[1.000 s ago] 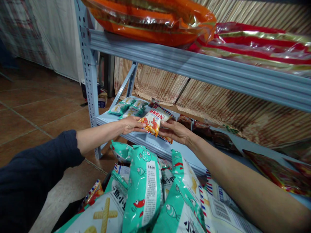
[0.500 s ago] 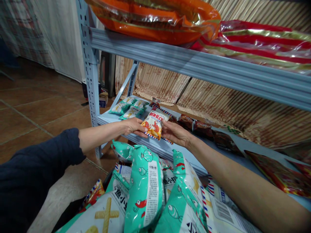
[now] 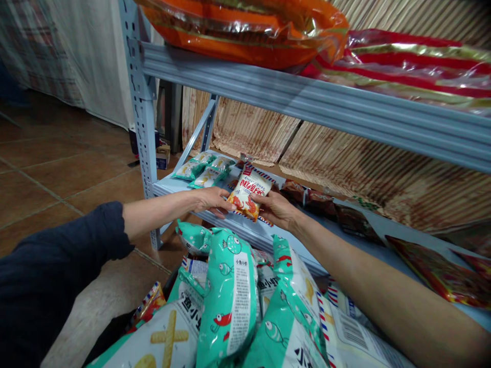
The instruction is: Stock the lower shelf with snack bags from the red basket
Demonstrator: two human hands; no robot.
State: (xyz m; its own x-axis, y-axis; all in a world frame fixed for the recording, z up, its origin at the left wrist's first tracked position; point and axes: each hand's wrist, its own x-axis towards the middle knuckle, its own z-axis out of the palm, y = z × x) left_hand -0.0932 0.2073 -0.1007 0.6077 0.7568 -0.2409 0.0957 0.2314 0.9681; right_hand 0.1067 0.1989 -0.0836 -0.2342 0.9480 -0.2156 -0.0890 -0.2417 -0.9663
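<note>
Over the front of the lower shelf, I have a white and orange snack bag with red lettering and striped ends. My right hand pinches its lower right side, thumb on the front. On the opposite side, my left hand has thumb and fingers closed at the bag's lower left edge. Another striped-edge bag lies partly hidden under it. Green and white snack bags rest flat on the shelf, left of the held bag. Below my hands is a heap of larger-looking green snack bags.
A blue metal shelf beam crosses above my hands, with an orange package and a red package on top. A perforated upright stands at left. Dark brown packets line the shelf to the right.
The held bag has turned and lies slightly farther back on the shelf, with more of its top end showing. My left fingers have shifted to its edge.
</note>
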